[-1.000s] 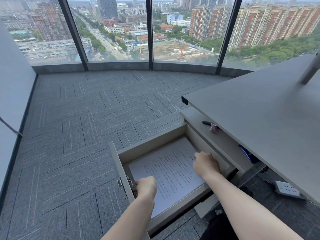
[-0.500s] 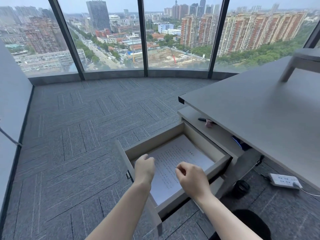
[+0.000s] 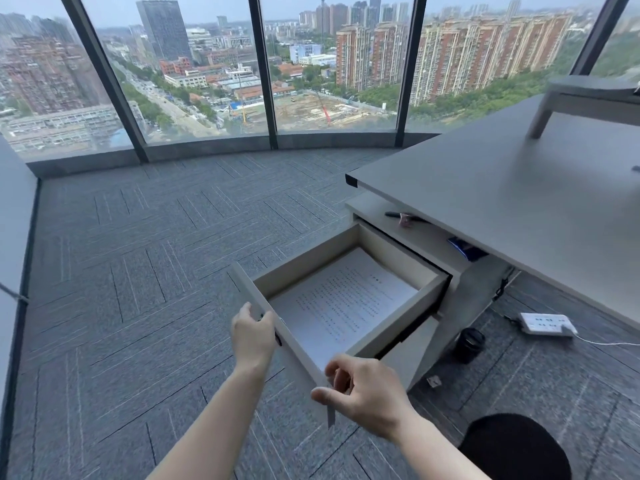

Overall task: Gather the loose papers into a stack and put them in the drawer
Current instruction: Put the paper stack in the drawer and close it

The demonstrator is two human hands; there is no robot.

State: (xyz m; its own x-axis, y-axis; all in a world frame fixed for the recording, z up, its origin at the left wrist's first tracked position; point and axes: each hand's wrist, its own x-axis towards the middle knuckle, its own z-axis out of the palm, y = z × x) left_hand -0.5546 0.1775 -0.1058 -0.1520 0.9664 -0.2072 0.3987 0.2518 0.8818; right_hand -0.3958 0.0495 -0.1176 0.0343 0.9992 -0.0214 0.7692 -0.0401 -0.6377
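Observation:
The stack of printed papers (image 3: 346,303) lies flat on the bottom of the open beige drawer (image 3: 391,251), which sticks out from the cabinet under the desk. My left hand (image 3: 252,337) grips the top edge of the drawer's front panel, thumb outside and fingers over the rim. My right hand (image 3: 363,393) is at the near end of the same panel, with its fingers curled on the inner side and its thumb across the panel's edge. Neither hand touches the papers.
The grey desk top (image 3: 502,202) overhangs at the right and carries a monitor riser (image 3: 588,98). A black pen (image 3: 394,214) lies on the cabinet top. On the carpet are a white power strip (image 3: 547,323), a black cup (image 3: 469,344) and a black round object (image 3: 512,445).
My right hand has left the papers inside the drawer and come back to the near end of the front panel. My left hand stays at the front panel. The view has pulled back.

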